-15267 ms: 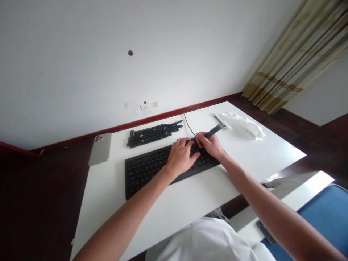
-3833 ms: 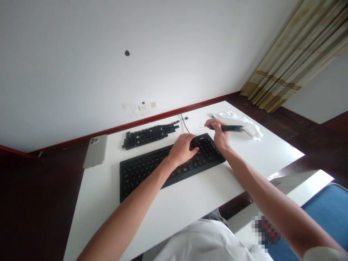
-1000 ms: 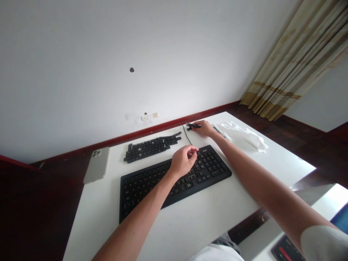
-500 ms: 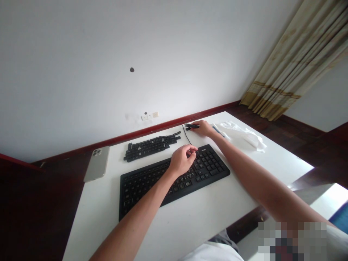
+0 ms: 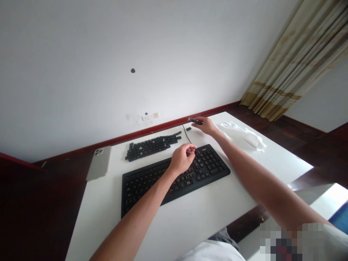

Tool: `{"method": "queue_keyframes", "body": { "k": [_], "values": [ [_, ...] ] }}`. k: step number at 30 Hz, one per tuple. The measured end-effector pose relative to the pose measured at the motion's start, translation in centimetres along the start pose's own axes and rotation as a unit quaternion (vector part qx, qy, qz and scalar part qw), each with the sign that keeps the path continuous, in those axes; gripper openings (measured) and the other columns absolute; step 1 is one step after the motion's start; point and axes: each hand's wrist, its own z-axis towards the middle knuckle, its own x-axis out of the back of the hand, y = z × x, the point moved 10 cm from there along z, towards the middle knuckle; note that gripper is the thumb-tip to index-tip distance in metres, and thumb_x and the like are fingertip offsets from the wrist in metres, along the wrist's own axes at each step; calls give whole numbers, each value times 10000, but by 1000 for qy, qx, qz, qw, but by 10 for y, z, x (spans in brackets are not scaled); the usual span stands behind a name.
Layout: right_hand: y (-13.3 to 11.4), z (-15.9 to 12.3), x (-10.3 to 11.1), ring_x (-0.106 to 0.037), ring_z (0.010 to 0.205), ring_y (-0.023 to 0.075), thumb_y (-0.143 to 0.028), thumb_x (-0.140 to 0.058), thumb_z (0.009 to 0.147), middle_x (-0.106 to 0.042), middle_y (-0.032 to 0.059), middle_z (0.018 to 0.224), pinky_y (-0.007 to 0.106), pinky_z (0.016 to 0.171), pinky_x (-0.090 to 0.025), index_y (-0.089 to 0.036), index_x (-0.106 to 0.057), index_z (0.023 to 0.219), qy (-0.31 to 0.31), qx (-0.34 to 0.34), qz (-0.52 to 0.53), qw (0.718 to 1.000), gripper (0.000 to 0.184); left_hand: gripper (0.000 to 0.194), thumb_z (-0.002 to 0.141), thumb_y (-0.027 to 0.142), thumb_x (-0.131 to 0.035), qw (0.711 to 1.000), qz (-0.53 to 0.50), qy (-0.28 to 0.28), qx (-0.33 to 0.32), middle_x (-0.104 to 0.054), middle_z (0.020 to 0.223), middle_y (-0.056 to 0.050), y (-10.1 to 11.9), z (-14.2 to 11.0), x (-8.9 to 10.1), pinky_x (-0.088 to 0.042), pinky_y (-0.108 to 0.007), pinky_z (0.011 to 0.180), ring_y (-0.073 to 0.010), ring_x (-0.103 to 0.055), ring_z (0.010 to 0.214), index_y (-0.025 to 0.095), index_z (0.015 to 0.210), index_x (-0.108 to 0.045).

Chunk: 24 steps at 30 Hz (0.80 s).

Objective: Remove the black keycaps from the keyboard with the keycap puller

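A black keyboard (image 5: 176, 195) lies on the white table, many of its key positions bare of caps and several keys still on its right end. Over its upper middle rests my left hand (image 5: 182, 158), fingers loosely curled with a gap between thumb and forefinger; nothing shows in it. My right hand (image 5: 206, 125) is beyond the keyboard, closed around a slim black tool with a metallic tip (image 5: 195, 121). Below that tip, a small black keycap (image 5: 188, 129) lies on the table beside the keyboard cable (image 5: 186, 135). Rows of loose black keycaps (image 5: 149, 148) are laid out behind the keyboard.
A pale phone (image 5: 99, 164) lies face down at the table's left edge. Crumpled white plastic or cloth (image 5: 241, 136) lies right of my right forearm. The wall with its sockets (image 5: 150, 116) rises behind the table (image 5: 190, 221); a curtain (image 5: 293, 65) hangs at right.
My right hand has lifted the tool up and slightly right, away from the small keycap, which now shows alone on the table. My left hand has hardly moved.
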Motion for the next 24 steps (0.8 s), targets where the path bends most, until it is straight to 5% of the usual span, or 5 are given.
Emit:
{"method": "queue_keyframes", "body": {
  "k": [5,10,15,21,24],
  "values": [
    [-24,-10,25,-550,610,178,-593,-680,873,-570,4,587,307,572,-418,-169,-708,857,53,-37,151,986,425,320,822,-4,-567,1000,-10,23,-15,-766,1024,-25,-2,1,4,-574,-316,945,-158,-708,912,199,1010,-728],
    [-55,-37,18,-352,488,128,-560,-658,876,-327,-55,524,291,491,-336,-227,-576,738,21,-62,356,932,370,294,829,4,-585,999,-8,26,-20,-770,1019,-32,-2,2,4,-575,-328,941,-165,-716,915,191,1003,-730],
    [-76,-79,2,-464,554,151,-548,-588,910,-426,-20,564,299,571,-436,-224,-568,735,-39,-97,388,916,370,255,857,27,-606,999,-2,33,-33,-768,1005,-32,-1,2,4,-571,-327,917,-167,-709,894,192,1010,-726],
    [-95,-101,-4,-523,671,171,-538,-519,962,-567,26,684,296,655,-460,-225,-614,732,-57,-58,329,941,400,167,925,333,-751,999,-14,34,-36,-756,1054,-50,0,-1,5,-568,-330,882,-180,-702,880,211,1038,-735],
    [-97,-102,-5,-536,698,181,-578,-477,980,-577,29,707,300,679,-467,-232,-619,748,-50,-52,313,947,440,121,950,320,-723,999,-19,35,-34,-758,1040,-47,-1,-1,6,-565,-325,882,-173,-705,863,212,1002,-738]
  ]
}}
